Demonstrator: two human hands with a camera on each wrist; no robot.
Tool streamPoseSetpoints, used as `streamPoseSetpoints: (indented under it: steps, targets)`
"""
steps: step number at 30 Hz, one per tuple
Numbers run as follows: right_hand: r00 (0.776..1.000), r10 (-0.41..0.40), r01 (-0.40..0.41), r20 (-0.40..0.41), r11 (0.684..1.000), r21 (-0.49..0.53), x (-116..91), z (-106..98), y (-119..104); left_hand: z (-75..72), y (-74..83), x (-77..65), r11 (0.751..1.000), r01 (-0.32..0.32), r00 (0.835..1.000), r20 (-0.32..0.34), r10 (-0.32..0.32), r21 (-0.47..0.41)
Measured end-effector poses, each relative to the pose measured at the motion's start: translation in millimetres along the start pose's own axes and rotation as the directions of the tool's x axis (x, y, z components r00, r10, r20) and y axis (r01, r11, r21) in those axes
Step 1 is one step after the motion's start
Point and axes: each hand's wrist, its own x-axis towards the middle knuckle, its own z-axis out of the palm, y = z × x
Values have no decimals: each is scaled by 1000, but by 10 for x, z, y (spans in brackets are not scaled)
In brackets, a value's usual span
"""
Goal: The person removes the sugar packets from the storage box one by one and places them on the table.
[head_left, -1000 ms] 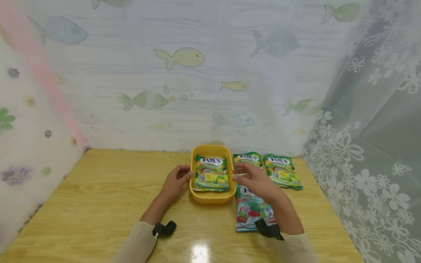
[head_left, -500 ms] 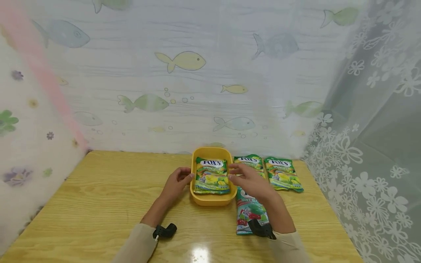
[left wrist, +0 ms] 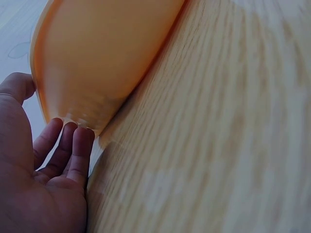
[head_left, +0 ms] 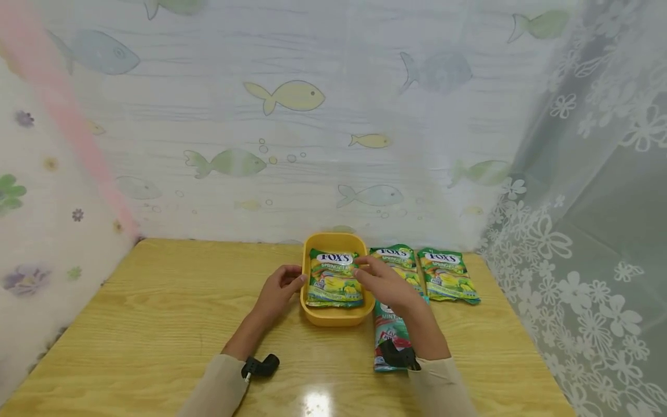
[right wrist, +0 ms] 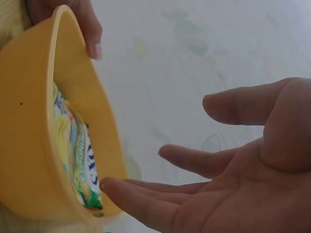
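Note:
A yellow plastic box (head_left: 336, 320) stands on the table with a green candy bag (head_left: 335, 284) marked FOX'S Spring Tea lying face up inside. My left hand (head_left: 278, 291) rests against the box's left side; in the left wrist view, the fingertips (left wrist: 83, 136) touch the outer wall and the thumb meets the rim. Over the right rim reaches my right hand (head_left: 388, 286), fingers spread and holding nothing. Its fingertips come close to the bag's right edge; whether they touch it I cannot tell. In the right wrist view, the palm (right wrist: 243, 194) faces the box.
Right of the box lie two more green FOX'S bags, one (head_left: 409, 267) partly behind my right hand, the other (head_left: 447, 277) farther right. A teal and red FOX'S Mint bag (head_left: 388, 336) lies nearer me, partly under the right forearm. A fish-patterned curtain (head_left: 260, 191) hangs behind the table.
My right hand has moved left from beside the box's right rim to over it, toward the bag inside. The left hand and the box stay in place.

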Motion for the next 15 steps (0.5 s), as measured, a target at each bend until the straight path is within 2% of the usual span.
streamPoseSetpoints:
  steps: [8,15]
  targets:
    - [996,48,-48,-72,999,10,120,105,35,18,-52,3,1000,-6,1000,-2,6,11]
    - [993,62,-61,-101,998,13,197,177,11,4,-76,20,1000,-1,1000,0,1,-9]
